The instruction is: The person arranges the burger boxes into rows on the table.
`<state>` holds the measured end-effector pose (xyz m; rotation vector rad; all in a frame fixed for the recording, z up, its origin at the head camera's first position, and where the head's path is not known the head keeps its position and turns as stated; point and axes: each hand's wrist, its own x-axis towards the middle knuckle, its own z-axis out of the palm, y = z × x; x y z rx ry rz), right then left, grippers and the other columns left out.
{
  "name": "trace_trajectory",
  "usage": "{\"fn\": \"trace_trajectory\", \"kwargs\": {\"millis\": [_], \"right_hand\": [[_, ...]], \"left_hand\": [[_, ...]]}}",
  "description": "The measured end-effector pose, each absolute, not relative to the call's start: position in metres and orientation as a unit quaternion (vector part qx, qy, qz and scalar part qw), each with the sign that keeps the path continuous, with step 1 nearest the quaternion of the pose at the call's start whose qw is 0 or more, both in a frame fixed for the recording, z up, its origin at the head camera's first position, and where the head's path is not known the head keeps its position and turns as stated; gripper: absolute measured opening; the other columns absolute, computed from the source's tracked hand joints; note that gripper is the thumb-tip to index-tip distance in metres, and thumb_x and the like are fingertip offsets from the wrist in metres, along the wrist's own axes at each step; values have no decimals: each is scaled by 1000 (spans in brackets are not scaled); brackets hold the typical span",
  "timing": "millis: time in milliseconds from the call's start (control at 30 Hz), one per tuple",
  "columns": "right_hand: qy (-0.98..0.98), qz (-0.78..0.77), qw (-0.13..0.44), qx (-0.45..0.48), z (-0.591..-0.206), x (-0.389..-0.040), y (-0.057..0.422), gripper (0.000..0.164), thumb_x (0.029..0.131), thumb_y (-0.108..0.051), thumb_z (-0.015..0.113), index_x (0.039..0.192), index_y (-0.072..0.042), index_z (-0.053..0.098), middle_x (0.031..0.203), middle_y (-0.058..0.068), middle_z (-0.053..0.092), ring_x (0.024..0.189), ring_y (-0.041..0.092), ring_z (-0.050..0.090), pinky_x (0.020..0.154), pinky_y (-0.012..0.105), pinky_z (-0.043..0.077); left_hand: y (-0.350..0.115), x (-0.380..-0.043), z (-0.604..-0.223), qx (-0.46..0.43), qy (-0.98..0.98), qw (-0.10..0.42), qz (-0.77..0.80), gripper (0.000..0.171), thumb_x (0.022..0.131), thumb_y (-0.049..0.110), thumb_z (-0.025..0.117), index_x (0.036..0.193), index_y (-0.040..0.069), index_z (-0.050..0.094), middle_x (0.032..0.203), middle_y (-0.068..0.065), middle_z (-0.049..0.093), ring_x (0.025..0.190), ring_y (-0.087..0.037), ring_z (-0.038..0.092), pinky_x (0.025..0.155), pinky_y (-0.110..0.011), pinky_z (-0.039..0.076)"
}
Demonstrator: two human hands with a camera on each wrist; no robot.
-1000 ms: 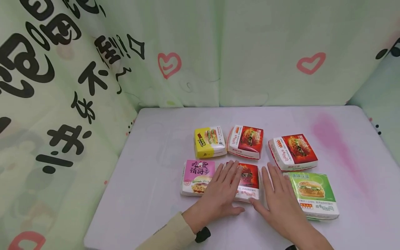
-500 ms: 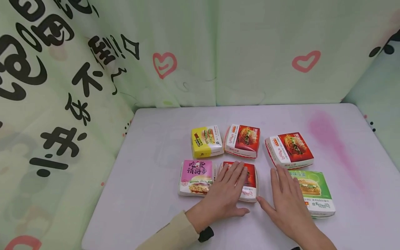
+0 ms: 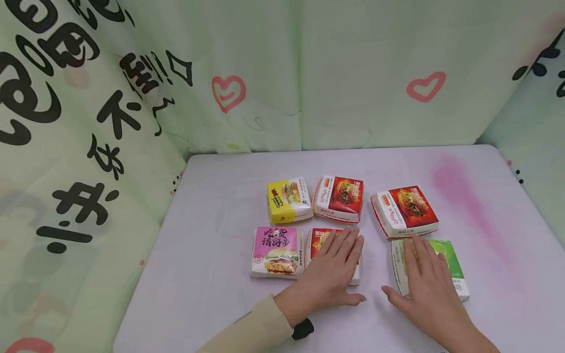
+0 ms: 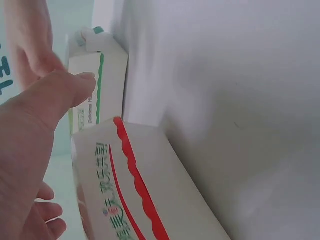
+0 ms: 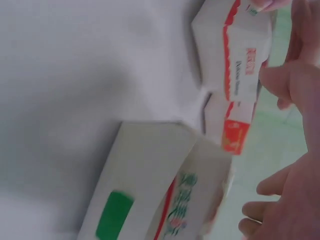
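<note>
On the white table my left hand point(image 3: 328, 274) lies over a red-and-white burger box point(image 3: 314, 241), its fingers straight and together and its thumb out to the side. Part of that box is hidden beneath the hand. To the right, my right hand point(image 3: 430, 291) is over a green-and-white burger box point(image 3: 450, 255) with straight fingers; whether it presses on the lid I cannot tell. A purple-and-white burger box point(image 3: 275, 250) sits against the red one's left side. In the left wrist view, the thumb point(image 4: 62, 95) hovers by a box side with red scalloped trim point(image 4: 145, 175).
Behind stand a yellow-and-white box point(image 3: 289, 201) and a red-and-white box point(image 3: 340, 196), side by side. Another red-and-white box point(image 3: 406, 211) sits behind the green one. A pale green curtain point(image 3: 265, 117) hangs along the back and left table edges point(image 3: 176, 196).
Both hands have shifted right over the boxes, uncovering the purple box and more of the red one's left side. The right hand covers more of the green box. The head view has turned slightly.
</note>
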<state>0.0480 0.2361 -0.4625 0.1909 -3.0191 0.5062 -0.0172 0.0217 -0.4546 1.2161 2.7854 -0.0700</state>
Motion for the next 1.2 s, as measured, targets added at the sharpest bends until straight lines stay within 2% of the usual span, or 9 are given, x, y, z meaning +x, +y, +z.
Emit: {"fn": "trace_trajectory", "kwargs": {"millis": [167, 233, 400, 500, 867, 1033, 1200], "right_hand": [[-987, 145, 26, 68, -469, 56, 254, 125, 68, -48, 85, 156, 5, 14, 160, 28, 11, 147, 46, 8, 120, 42, -25], [-985, 146, 38, 79, -471, 58, 262, 125, 65, -48, 86, 155, 4, 17, 159, 28, 16, 146, 46, 11, 122, 46, -21], [-985, 135, 53, 98, -475, 63, 282, 130, 60, -47, 89, 155, 4, 18, 157, 29, 18, 151, 43, 5, 122, 47, -20], [-986, 123, 50, 101, -475, 65, 291, 135, 57, -49, 90, 156, 4, 14, 159, 28, 16, 152, 41, 2, 121, 45, -23], [-982, 104, 77, 138, -481, 56, 315, 142, 47, -46, 93, 157, -1, 15, 162, 25, 13, 151, 42, 6, 122, 53, -17], [-984, 96, 66, 136, -485, 52, 321, 145, 46, -46, 93, 159, -5, 11, 163, 23, 11, 150, 42, 6, 121, 51, -20], [-986, 90, 64, 127, -489, 50, 322, 145, 48, -44, 93, 159, -5, 8, 163, 24, 9, 151, 43, 4, 120, 50, -22]], "left_hand": [[33, -14, -455, 411, 910, 51, -33, 119, 77, 80, 57, 160, 11, 6, 169, -6, 4, 157, -22, 0, 128, -39, 3], [38, -12, -455, 414, 908, 53, -39, 119, 78, 81, 56, 160, 12, 6, 169, -5, 3, 157, -21, -2, 128, -39, 2], [50, -9, -453, 422, 904, 50, -49, 117, 78, 82, 53, 160, 12, 6, 169, -5, 3, 156, -21, -3, 128, -39, 1], [57, -7, -453, 427, 902, 41, -52, 118, 78, 83, 52, 160, 12, 7, 169, -5, 5, 156, -22, -1, 128, -39, 4], [81, -5, -454, 429, 902, 6, -52, 122, 76, 87, 49, 160, 9, 7, 169, -8, 5, 156, -25, 1, 128, -42, 7], [96, -6, -456, 415, 908, 36, -42, 117, 80, 88, 39, 160, 13, 0, 169, -5, -4, 156, -23, -9, 128, -42, 4], [110, -4, -461, 403, 913, 42, -55, 106, 85, 86, 30, 161, 16, 3, 169, -3, -4, 156, -21, -8, 128, -40, 9]]}}
